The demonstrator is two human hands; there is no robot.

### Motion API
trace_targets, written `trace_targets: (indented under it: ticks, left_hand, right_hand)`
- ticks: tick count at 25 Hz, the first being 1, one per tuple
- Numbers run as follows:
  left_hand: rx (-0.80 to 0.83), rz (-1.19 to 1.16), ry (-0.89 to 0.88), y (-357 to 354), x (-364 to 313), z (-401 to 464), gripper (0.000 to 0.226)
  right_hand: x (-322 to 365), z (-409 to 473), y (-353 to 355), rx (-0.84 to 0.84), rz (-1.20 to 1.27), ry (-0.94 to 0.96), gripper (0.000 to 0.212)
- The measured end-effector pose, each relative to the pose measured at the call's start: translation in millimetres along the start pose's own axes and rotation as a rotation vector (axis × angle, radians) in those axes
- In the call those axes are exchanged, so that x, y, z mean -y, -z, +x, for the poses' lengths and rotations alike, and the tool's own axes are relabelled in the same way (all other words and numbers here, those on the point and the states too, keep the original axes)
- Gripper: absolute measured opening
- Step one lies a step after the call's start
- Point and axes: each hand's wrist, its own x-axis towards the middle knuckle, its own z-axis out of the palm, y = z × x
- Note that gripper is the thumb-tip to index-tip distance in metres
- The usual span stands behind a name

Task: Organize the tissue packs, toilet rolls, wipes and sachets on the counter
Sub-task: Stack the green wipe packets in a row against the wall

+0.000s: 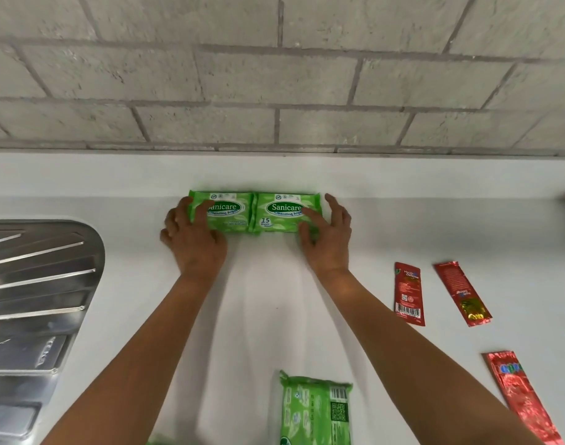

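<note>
Third wipes pack lies behind both hands' grip.

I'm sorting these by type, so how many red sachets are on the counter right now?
3: a barcoded sachet right of the right forearm, a second sachet beside it, tilted, and a third sachet nearer, cut by the frame's lower right edge. More may lie outside the view.
</note>
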Motion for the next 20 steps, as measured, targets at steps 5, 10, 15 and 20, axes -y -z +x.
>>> trace_targets:
  ticks: [5, 10, 15, 20]
  left_hand:
    - [0.094, -0.178, 0.119, -8, 18, 3, 0.050]
    - [0.123, -0.154, 0.032, -14, 17, 2, 0.047]
    - [0.096, -0.095, -0.025, -15, 14, 1, 0.046]
    - [0.038, -0.053, -0.064, -14, 15, 0, 0.056]
  right_hand:
    - [2, 1, -4, 0.158, 0.038, 0.169, 0.022]
    - [5, 4, -8, 0.083, 0.077, 0.141, 0.020]
    - [8, 11, -8, 0.020, 0.055, 0.185, 0.021]
    - [5, 11, -8, 0.065, 0.010, 0.194, 0.028]
